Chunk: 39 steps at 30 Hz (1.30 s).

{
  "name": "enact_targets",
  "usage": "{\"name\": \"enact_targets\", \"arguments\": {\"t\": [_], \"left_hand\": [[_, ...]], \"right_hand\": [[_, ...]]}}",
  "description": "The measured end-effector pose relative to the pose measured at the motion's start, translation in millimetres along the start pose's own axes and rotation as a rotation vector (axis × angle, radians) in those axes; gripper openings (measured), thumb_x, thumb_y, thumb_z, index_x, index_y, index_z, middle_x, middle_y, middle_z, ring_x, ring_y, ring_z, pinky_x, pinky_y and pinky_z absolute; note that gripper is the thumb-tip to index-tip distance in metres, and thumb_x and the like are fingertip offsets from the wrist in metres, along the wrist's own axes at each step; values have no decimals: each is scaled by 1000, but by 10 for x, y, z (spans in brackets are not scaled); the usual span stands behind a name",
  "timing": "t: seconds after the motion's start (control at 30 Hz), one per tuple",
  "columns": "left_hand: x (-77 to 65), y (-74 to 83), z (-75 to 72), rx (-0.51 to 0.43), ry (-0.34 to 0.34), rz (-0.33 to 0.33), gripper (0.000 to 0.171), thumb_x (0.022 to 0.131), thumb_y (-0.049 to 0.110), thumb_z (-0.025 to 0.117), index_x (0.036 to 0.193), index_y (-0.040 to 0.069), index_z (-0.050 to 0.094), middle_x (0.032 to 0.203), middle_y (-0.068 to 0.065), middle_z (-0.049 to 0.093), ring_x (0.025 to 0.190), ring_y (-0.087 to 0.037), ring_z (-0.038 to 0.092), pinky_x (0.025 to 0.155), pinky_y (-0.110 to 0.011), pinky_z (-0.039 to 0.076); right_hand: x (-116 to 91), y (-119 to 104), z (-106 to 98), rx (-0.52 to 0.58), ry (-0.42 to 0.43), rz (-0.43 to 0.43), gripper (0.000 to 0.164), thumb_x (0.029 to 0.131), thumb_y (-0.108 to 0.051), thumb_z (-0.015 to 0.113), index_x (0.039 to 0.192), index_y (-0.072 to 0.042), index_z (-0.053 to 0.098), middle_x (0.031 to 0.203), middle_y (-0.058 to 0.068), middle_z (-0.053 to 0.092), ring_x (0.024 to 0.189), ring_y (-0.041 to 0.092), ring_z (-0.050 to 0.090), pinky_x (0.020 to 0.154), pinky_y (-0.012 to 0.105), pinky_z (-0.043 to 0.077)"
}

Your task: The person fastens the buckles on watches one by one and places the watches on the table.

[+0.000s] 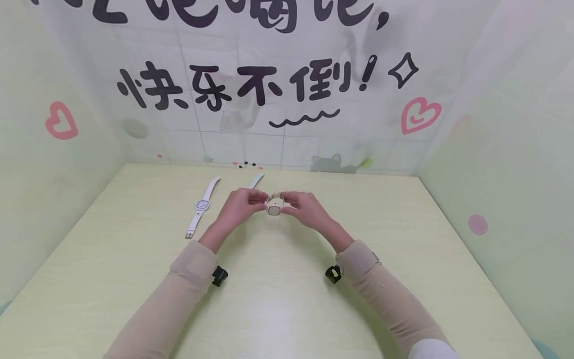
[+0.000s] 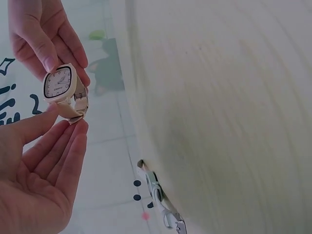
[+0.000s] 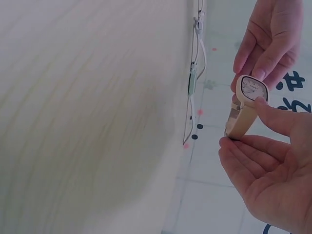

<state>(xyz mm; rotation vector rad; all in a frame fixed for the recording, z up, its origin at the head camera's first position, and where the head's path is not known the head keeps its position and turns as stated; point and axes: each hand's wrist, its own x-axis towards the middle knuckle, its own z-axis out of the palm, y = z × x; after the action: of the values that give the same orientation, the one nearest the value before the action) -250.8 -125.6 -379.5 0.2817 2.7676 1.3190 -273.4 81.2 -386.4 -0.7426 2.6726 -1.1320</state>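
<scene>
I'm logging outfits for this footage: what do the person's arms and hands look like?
The left sleeve and right sleeve are beige with broad cuffs. A small black device sits at the inner side of each cuff. No gloves show on the left hand or right hand.

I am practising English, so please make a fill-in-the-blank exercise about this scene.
The left hand and right hand together hold exactly ____ watch.
Behind the ____ hand, another strap is partly hidden.
The fully visible watch on the table is coloured ____.
The writing is coloured ____.
Missing words: one; left; white; black.
</scene>
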Motion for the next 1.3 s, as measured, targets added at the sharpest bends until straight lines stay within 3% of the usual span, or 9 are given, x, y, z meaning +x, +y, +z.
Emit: {"name": "enact_targets", "arguments": {"t": [0.5,0.87,1.3], "left_hand": [[24,-27,143,162,-107,-41,31,90,10,71,120,3,69,118,-14,73,109,-27,70,99,-40,54],[-9,3,257,359,-141,12,26,91,12,71,116,6,72,115,-10,75,109,-26,70,98,-40,55],[-40,48,275,364,-169,-5,26,91,14,72,116,7,72,115,-11,74,110,-27,69,100,-40,54]], "right_hand": [[-26,5,54,-125,-104,82,43,93,-18,71,133,-5,62,130,13,67,121,28,65,102,40,53],[-42,42,107,-207,-152,90,40,89,-18,75,126,-3,67,122,11,72,112,24,68,98,38,54],[-57,22,114,-226,-164,111,44,87,-17,78,126,-3,67,124,11,71,118,26,65,104,41,50]]}}
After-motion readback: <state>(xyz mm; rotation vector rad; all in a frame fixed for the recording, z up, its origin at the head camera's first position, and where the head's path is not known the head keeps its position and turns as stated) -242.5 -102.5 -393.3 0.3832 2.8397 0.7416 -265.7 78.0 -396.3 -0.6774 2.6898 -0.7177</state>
